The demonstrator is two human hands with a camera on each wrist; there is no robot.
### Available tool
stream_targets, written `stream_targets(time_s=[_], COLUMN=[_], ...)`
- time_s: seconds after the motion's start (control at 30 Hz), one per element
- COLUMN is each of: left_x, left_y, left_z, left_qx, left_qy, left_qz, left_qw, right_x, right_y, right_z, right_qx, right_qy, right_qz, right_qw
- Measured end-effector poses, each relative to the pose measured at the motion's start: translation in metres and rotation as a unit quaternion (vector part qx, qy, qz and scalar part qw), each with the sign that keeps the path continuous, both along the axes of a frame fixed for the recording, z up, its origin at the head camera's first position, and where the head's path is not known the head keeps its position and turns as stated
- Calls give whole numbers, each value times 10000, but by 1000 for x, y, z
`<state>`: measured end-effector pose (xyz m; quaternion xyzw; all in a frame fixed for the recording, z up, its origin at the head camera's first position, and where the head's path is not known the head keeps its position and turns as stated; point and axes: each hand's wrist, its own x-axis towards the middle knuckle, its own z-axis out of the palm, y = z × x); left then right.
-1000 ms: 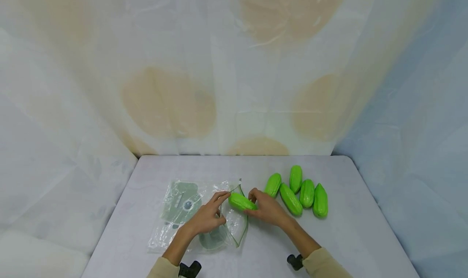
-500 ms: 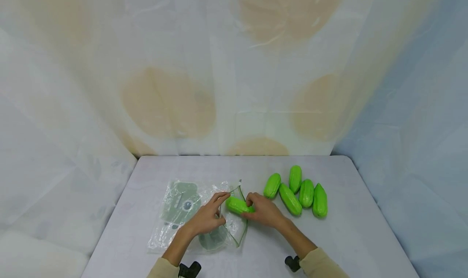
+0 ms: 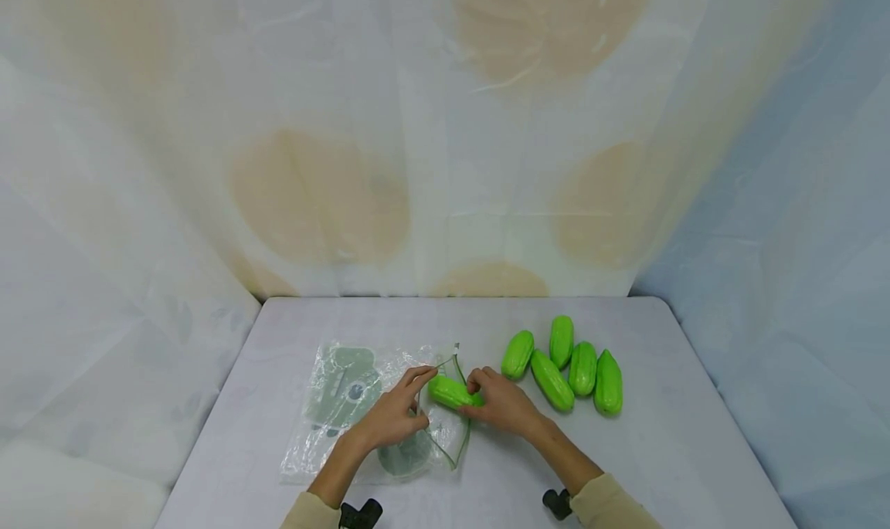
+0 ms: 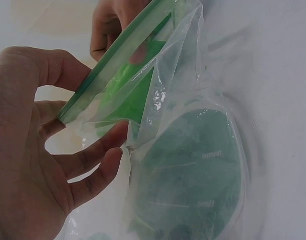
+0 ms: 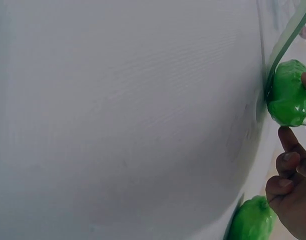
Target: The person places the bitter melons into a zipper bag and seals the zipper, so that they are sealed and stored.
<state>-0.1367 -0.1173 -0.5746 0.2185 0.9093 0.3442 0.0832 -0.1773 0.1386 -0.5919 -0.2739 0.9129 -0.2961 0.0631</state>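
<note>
A clear zip bag (image 3: pixel 320 456) with pale green printing lies on the table, its green-edged mouth spread apart on the right. My left hand (image 3: pixel 389 413) holds that mouth, fingers on the green zip strip (image 4: pixel 100 72) and the film (image 4: pixel 163 95). My right hand (image 3: pixel 506 404) grips one end of a plump, bright green, cucumber-shaped vegetable (image 3: pixel 448 391). The vegetable's other end lies within the bag's mouth; in the left wrist view its green (image 4: pixel 127 92) shows through the film. In the right wrist view the vegetable (image 5: pixel 289 95) sits against the zip edge.
Several similar green vegetables (image 3: pixel 552 381) lie grouped on the white table (image 3: pixel 667 452), right of the bag. Pale sheets (image 3: pixel 445 228) with orange patches hang behind the table and at its sides.
My right hand has moved slightly left and down, taking the green vegetable further into the bag's mouth. It has hardly moved in the last half second. The left hand stays in place.
</note>
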Motion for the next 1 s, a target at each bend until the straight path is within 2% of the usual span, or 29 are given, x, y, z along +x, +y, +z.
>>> stream_targets(time_s=[0.2,0.57,1.0], left_x=[1,1,0], left_y=[1,1,3], left_z=[2,4,4], left_qx=[-52,-119,-118], left_qy=[74,21,-19], left_qz=[36,65,80], left_qw=[10000,9999,9999], right_x=[3,2,-1], right_y=[5,11,10], right_z=[0,0,0], right_qx=[-79,-200,-187], right_qy=[138,-106,-248], right_qz=[238,657,698], right_qw=[9996,9976,9971])
